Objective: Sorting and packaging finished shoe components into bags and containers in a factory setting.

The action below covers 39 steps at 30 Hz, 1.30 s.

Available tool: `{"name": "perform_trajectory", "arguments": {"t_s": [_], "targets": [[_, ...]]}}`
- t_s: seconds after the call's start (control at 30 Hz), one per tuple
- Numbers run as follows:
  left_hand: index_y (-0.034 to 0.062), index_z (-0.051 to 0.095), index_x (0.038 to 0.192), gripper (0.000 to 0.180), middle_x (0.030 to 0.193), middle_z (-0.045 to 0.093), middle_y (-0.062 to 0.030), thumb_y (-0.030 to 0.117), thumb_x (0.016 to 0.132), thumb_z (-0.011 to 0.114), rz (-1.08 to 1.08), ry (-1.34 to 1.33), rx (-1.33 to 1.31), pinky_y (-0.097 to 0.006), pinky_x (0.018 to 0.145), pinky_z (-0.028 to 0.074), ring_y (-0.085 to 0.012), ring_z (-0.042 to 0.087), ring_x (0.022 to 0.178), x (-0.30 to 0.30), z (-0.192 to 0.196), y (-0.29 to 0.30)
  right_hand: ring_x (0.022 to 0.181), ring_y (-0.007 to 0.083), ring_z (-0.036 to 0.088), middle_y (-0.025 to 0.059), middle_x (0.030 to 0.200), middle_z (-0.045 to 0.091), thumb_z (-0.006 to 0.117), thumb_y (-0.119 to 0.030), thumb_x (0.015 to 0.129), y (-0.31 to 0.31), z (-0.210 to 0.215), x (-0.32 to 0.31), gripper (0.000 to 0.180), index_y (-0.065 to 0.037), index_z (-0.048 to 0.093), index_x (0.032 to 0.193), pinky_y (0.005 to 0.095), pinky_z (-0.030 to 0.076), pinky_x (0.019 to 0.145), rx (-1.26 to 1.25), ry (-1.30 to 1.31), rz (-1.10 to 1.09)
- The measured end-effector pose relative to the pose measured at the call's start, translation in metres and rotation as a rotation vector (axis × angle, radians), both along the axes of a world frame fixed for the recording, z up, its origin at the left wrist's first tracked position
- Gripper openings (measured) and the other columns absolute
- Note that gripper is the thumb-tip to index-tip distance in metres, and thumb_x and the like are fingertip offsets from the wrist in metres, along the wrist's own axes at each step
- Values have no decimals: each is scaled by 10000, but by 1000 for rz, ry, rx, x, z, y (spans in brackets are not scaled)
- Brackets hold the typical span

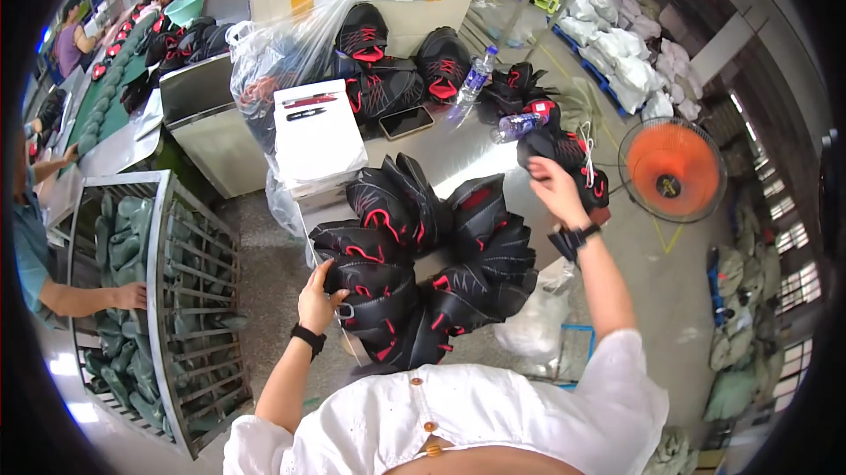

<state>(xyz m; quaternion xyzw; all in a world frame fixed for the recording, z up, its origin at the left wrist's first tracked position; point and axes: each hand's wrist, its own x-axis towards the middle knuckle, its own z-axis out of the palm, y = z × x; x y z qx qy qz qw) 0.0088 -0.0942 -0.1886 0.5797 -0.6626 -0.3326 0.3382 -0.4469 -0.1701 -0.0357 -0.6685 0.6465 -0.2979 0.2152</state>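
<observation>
Black shoe uppers (379, 277) with red trim lie in a loose ring of stacks on the metal table (313, 211) in front of me. My left hand (319, 300) is closed on the outer edge of an upper on the left side, with thumb and fingers around it. Over the table's right side, my right hand (557, 191) is held up with its fingers apart and slightly bent. It holds nothing that I can see. A black shoe (551, 147) with a white lace is just beyond it. More uppers (489, 255) are stacked on the ring's right side.
Behind the uppers are a white box (319, 142) with pens, a phone (406, 122), bottles (476, 78) and finished shoes (441, 61). An orange fan (672, 171) stands right. Left, a co-worker's hand (132, 296) rests on a metal cage (163, 211) of green shoe-shaped forms.
</observation>
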Motion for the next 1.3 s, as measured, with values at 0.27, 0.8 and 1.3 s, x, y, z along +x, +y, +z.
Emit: {"name": "perform_trajectory", "arguments": {"t_s": [0.27, 0.8, 1.3], "targets": [[43, 447, 1217, 589, 1099, 566, -160, 3, 674, 671, 152, 208, 195, -315, 743, 474, -253, 604, 815, 24, -14, 22, 1179, 288, 405, 97, 1251, 452, 635, -300, 730, -231, -95, 72, 530, -66, 474, 1178, 457, 373, 931, 255, 1045, 485], [-4, 590, 935, 190, 754, 613, -93, -13, 746, 569, 598, -2, 524, -266, 518, 444, -146, 595, 592, -52, 15, 154, 1091, 235, 462, 86, 1165, 496, 723, -211, 566, -360, -182, 84, 811, -45, 355, 1269, 360, 354, 920, -61, 924, 781], [10, 560, 769, 103, 684, 573, -89, -51, 692, 529, 296, 152, -81, -223, 478, 407, -159, 533, 521, -94, 193, -15, 1035, 214, 483, 42, 1154, 491, 509, -63, 727, -348, -185, 10, 474, -103, 460, 1196, 351, 413, 770, -277, 970, 612]]}}
